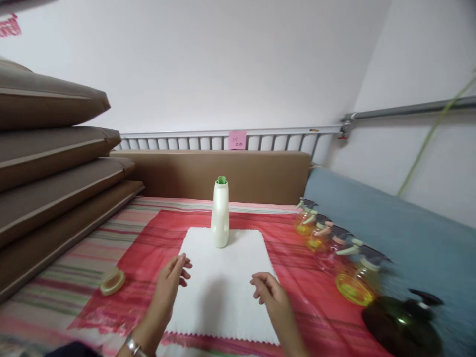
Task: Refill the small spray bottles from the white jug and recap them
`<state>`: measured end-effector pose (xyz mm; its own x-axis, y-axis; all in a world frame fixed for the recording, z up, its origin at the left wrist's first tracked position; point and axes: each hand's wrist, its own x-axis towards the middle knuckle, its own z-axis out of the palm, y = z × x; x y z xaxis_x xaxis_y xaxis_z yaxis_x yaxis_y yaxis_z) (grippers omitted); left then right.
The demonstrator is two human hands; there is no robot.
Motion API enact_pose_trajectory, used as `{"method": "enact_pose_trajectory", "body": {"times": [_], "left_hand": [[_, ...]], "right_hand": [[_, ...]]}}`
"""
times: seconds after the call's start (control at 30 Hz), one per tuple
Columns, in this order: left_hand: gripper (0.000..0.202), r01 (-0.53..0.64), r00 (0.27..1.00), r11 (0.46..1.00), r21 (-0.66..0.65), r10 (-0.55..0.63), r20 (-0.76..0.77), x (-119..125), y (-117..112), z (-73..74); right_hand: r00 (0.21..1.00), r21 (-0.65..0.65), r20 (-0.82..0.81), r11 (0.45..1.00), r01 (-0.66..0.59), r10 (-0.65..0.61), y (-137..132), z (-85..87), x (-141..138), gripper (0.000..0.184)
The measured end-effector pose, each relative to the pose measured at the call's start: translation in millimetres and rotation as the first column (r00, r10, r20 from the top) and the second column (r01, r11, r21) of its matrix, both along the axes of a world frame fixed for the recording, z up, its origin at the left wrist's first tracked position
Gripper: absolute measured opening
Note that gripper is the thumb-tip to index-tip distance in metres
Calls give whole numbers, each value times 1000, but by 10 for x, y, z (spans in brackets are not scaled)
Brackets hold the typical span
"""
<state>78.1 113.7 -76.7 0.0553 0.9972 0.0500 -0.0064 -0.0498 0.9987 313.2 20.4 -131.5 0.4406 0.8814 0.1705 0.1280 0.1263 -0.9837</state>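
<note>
A tall pale-green plastic bottle point(220, 215) stands upright on the far part of a white sheet with scalloped edges point(238, 277). Its cap is off, and a green pouring spout shows in its neck. Over the sheet's left edge hovers my left hand point(171, 277), empty, fingers loosely bent and apart. My right hand point(270, 291) is above the right edge, also empty with its fingers loosely curled and apart. Neither hand touches the bottle, which is farther off between them.
Several spray bottles point(355, 282) with yellow or pink liquid line the right side, with a dark pump bottle point(401, 322) nearest. At left lies a roll of tape point(112, 281). A red plastic sheet point(143, 263) covers striped cloth. Stacked brown cushions point(55, 148) rise at left.
</note>
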Motion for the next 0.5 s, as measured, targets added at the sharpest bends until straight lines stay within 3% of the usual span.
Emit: {"method": "enact_pose_trajectory", "body": {"times": [0.2,0.5], "left_hand": [[56,70,996,996,-49,-72,-45,-17,0,-34],[63,28,995,1000,-4,-28,-94,7,-56,-8]], "right_hand": [[999,27,17,999,32,-33,17,49,-27,35],[998,52,-69,999,7,-3,-41,30,-16,49]]}}
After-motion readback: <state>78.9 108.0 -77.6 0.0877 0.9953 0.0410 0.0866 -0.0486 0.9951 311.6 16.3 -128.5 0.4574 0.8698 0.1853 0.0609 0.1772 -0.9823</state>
